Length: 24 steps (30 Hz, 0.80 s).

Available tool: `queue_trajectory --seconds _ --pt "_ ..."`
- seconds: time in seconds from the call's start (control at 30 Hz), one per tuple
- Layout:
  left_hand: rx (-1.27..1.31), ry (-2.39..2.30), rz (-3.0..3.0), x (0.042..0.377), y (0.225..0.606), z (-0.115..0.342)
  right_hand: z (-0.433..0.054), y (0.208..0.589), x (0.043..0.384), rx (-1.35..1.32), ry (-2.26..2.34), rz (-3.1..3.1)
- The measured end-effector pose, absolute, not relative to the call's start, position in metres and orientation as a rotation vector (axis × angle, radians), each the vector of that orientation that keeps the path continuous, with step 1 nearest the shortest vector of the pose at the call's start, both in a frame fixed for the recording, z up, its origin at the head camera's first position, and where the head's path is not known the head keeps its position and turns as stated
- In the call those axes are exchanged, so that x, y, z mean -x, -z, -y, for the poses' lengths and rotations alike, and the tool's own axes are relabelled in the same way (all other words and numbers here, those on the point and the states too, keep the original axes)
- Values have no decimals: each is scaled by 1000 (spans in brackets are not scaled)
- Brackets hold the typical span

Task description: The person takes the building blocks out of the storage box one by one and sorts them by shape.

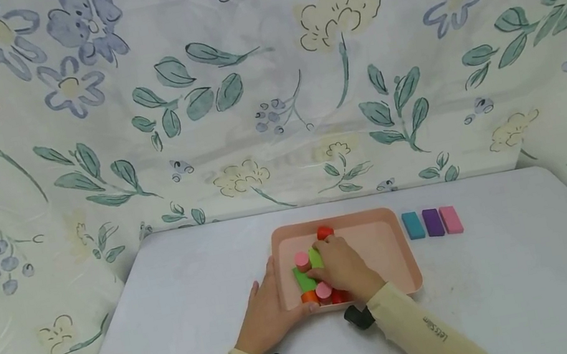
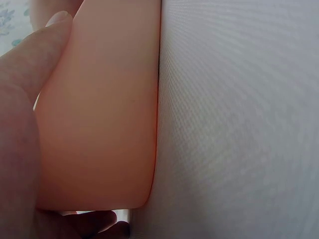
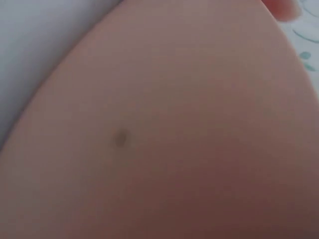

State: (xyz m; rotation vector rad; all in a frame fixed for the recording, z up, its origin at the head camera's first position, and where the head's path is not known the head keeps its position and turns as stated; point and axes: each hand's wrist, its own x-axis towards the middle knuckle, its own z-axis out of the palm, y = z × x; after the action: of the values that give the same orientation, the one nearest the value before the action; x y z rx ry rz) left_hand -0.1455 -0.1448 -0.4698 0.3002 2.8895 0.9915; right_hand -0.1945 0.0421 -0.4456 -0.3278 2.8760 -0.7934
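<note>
A peach tray (image 1: pixel 381 248) stands on the table with several coloured blocks in its left half. My left hand (image 1: pixel 273 317) grips its near left corner, thumb along the near rim and fingers by the left wall. In the left wrist view, the thumb (image 2: pixel 45 50) lies against the tray's outer wall (image 2: pixel 104 114). My right hand (image 1: pixel 346 267) reaches inside the tray and holds a light green block (image 1: pixel 315 258) between thumb and fingertips. Around it lie a green block (image 1: pixel 305 281), pink cylinders (image 1: pixel 302 261), an orange piece (image 1: pixel 310 297) and a red piece (image 1: pixel 325 231). The tray wall fills most of the right wrist view.
Right of the tray, a blue block (image 1: pixel 413 225), a purple block (image 1: pixel 433 222) and a pink block (image 1: pixel 451 219) lie in a row on the white table (image 1: pixel 194 281). Behind the table hangs a floral cloth (image 1: pixel 266 79).
</note>
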Motion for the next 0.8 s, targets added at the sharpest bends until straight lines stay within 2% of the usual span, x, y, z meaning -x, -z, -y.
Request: queue_trajectory --seconds 0.8 --pt "-295 -1024 -2877 146 471 145 -54 444 193 363 756 -2829"
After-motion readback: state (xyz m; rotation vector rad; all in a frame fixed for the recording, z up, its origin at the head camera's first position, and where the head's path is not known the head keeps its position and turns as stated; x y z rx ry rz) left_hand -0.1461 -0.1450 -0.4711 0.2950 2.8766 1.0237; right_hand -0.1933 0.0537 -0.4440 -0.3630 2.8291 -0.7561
